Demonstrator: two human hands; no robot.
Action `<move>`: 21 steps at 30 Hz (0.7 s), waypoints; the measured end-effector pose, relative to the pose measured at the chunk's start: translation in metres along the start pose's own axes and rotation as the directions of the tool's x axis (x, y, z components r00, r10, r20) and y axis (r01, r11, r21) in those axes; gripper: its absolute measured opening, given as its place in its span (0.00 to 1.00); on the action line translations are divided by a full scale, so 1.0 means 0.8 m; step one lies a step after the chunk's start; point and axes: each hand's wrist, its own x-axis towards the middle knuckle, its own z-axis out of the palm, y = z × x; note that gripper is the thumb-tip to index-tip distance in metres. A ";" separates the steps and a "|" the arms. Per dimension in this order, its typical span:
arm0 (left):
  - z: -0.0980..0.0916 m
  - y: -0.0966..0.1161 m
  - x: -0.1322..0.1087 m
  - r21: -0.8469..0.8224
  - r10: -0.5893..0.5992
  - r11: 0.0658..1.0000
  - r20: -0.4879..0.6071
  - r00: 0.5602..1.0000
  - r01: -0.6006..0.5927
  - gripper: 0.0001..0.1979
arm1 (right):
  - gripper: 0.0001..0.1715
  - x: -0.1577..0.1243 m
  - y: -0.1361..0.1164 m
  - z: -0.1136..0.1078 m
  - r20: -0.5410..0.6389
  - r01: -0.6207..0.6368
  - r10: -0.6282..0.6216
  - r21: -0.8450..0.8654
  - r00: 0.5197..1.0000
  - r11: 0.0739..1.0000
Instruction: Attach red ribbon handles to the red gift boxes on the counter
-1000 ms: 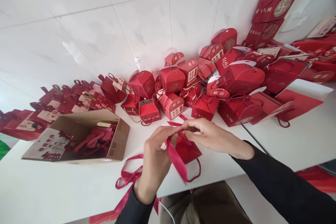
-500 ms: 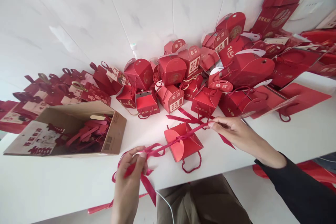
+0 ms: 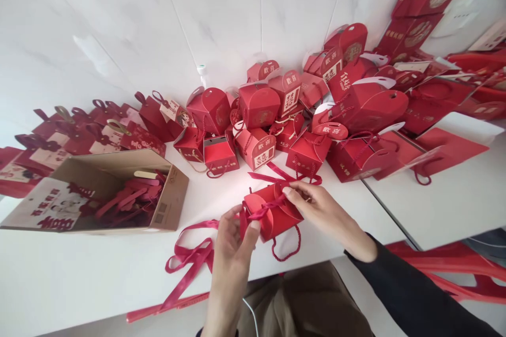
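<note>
A small red gift box (image 3: 281, 220) with a twisted cord handle (image 3: 290, 253) sits on the white table near its front edge. Across its closed top flaps runs a dark pink ribbon (image 3: 264, 210). At the box's left side, my left hand (image 3: 233, 237) pinches the ribbon between thumb and fingers. My right hand (image 3: 312, 201) grips the same ribbon at the box's upper right. Loose ribbon (image 3: 192, 255) trails in loops to the left of my left hand, and another tail lies behind the box.
An open cardboard box (image 3: 168, 202) with red pieces stands to the left. Several red gift boxes (image 3: 259, 105) crowd along the wall. Red bags (image 3: 146, 116) line the back left. A seam (image 3: 389, 213) splits the white tabletop (image 3: 98, 268); a red stool (image 3: 446, 268) stands below right.
My hands have come closer together over the gift box. The ribbon, stretched taut between them before, now lies lower against the box top, and loose loops rest on the table at left.
</note>
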 end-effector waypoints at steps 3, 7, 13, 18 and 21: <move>0.007 0.004 0.013 0.104 0.136 0.985 0.001 0.991 -0.135 0.18 | 0.21 -0.001 -0.006 0.015 -0.102 0.042 -0.039 0.029 0.994 0.999; 0.009 -0.005 0.022 0.180 0.237 0.957 -0.043 0.971 -0.226 0.12 | 0.18 -0.009 -0.011 0.023 -0.171 0.096 -0.095 -0.003 0.981 0.995; -0.015 -0.021 0.019 0.311 0.228 0.933 -0.128 0.965 -0.180 0.16 | 0.19 -0.015 0.012 0.014 -0.216 0.028 -0.035 -0.035 0.976 0.999; -0.026 -0.024 0.005 0.294 0.135 0.954 -0.246 0.960 -0.059 0.38 | 0.24 -0.023 0.027 0.009 -0.224 -0.085 0.085 0.011 0.971 0.996; -0.038 -0.030 -0.002 0.411 0.202 0.910 -0.304 0.931 -0.063 0.44 | 0.25 -0.028 0.029 0.011 -0.264 -0.083 0.094 0.053 0.960 0.995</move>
